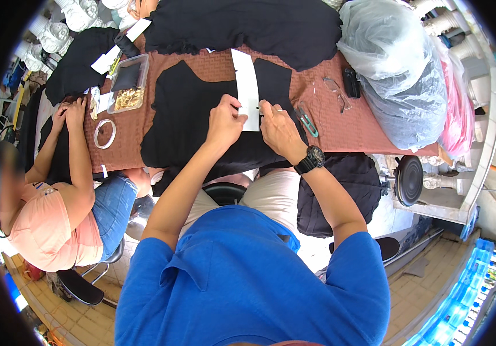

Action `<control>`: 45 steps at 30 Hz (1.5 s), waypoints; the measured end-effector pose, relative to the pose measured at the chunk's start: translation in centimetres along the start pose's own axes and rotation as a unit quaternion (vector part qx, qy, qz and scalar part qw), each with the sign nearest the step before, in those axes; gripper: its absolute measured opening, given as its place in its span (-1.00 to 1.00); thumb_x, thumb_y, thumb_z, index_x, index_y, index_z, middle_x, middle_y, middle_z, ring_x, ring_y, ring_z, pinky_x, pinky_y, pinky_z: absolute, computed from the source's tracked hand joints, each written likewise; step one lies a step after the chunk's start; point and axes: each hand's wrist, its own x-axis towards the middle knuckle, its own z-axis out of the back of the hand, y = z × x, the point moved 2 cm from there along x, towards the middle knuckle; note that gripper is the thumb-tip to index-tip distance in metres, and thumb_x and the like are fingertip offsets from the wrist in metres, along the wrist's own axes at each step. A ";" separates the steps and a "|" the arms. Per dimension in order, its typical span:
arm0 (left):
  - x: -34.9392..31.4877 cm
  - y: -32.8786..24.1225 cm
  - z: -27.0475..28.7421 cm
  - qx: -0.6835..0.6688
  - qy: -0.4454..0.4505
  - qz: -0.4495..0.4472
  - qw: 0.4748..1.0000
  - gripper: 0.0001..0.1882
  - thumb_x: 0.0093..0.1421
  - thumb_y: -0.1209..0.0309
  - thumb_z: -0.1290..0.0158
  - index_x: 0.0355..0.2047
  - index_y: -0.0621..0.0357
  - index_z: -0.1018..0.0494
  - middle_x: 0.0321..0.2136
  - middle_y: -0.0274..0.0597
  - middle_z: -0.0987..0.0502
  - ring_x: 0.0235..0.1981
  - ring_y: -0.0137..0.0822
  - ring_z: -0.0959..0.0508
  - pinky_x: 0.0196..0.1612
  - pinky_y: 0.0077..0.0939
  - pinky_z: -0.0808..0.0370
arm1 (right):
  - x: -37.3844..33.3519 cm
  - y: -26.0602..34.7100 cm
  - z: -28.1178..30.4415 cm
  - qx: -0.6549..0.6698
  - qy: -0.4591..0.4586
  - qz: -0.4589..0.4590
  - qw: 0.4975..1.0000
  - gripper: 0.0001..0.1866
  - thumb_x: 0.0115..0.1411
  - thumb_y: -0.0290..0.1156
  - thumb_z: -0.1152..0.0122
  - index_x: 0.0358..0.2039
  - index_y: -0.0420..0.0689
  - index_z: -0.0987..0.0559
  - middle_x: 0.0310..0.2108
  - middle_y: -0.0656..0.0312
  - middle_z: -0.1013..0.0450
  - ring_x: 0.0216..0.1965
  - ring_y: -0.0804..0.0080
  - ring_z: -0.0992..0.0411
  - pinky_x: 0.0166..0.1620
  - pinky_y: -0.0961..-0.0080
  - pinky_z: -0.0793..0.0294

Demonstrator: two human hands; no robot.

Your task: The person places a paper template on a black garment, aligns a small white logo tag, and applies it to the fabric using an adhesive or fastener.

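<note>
Right hand [280, 130], fingers bent, meets the white strip's [245, 78] right edge; left hand [225, 121], fingers curled, meets its left. Whether either grips cannot be told. The strip lies on black fabric [187, 101]; judged light, thin, fairly stiff, creasable; best held by its long edges. Farther off: more black cloth [242, 26].

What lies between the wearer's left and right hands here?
In the head view, the lower part of a white strip lies between the left hand and right hand, over black fabric.
</note>
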 end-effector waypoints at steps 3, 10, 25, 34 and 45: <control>-0.2 -2.4 2.6 0.059 -0.047 -0.080 0.994 -0.70 0.08 0.59 -0.26 -0.21 0.21 -0.40 -0.53 -0.07 -0.57 -0.48 -0.12 -0.63 -0.37 -0.24 -0.54 | 0.1 0.1 0.4 0.000 -0.009 0.014 1.000 -0.61 0.12 -0.55 -0.13 -0.02 -0.27 -0.37 -0.28 -0.01 -0.48 -0.18 0.04 -0.47 -0.09 0.20 -0.48; 7.4 -11.6 1.3 0.006 -0.047 -0.287 0.957 -0.67 0.13 0.48 -0.24 -0.10 0.20 -0.45 -0.44 -0.05 -0.63 -0.45 -0.19 -0.67 -0.35 -0.36 -0.55 | 0.1 1.2 0.6 -0.056 -0.015 0.019 0.998 -0.67 0.13 -0.43 -0.21 -0.09 -0.22 -0.44 -0.19 0.05 -0.49 -0.13 0.10 -0.44 -0.08 0.23 -0.43; 12.3 -8.1 -5.1 0.035 -0.040 -0.393 0.918 -0.82 0.23 0.48 -0.17 -0.15 0.16 -0.51 -0.22 -0.10 -0.53 -0.17 -0.04 -0.58 -0.13 -0.23 -0.54 | -0.2 1.6 0.6 -0.080 0.013 0.018 0.997 -0.73 0.10 -0.34 -0.30 -0.23 -0.17 -0.51 -0.03 -0.03 -0.48 -0.09 0.14 -0.41 -0.09 0.31 -0.39; 2.3 0.0 -1.8 0.091 0.087 -0.288 0.949 -0.74 0.11 0.70 -0.15 -0.19 0.20 -0.59 -0.25 -0.18 -0.46 -0.22 -0.13 -0.52 -0.20 -0.29 -0.52 | -0.2 1.7 -0.4 -0.097 0.003 0.017 0.995 -0.76 0.07 -0.37 -0.28 -0.28 -0.18 -0.51 -0.06 -0.05 -0.50 -0.07 0.17 -0.40 -0.10 0.37 -0.39; 3.4 0.4 -3.6 0.219 0.065 -0.324 0.918 -0.73 0.03 0.58 -0.17 -0.21 0.17 -0.62 -0.25 -0.21 -0.42 -0.25 -0.20 -0.48 -0.27 -0.37 -0.50 | -1.0 2.0 0.0 -0.051 0.063 0.008 0.997 -0.53 0.04 -0.21 -0.34 -0.13 -0.24 -0.49 0.18 -0.22 -0.37 0.14 -0.02 -0.32 0.33 -0.03 -0.18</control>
